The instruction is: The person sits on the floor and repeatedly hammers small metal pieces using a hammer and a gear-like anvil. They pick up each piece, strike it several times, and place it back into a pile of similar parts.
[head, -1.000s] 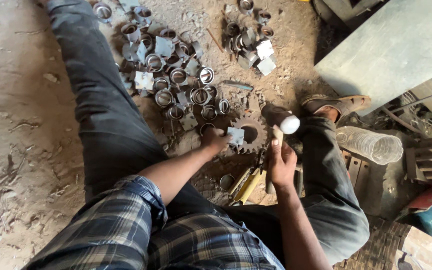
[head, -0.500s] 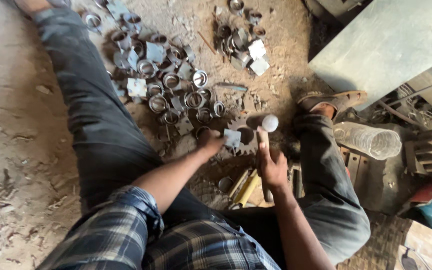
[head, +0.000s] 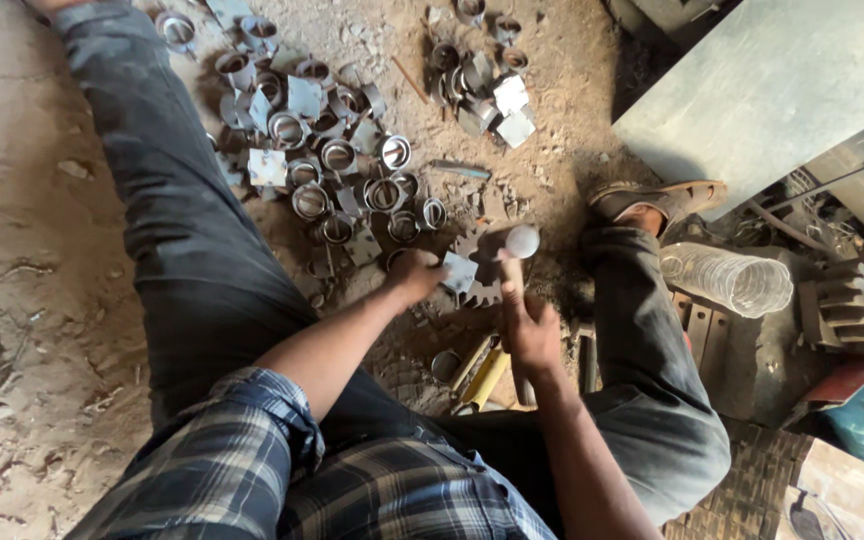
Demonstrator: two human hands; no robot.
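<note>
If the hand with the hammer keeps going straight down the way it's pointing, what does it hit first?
Most likely the small metal piece that the left hand steadies on the gear. The right hand aims the hammer just above it, though depth is hard to judge.

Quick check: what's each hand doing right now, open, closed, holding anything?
Left hand: closed on a small metal piece resting on the gear.
Right hand: closed on a hammer, head raised.
</note>
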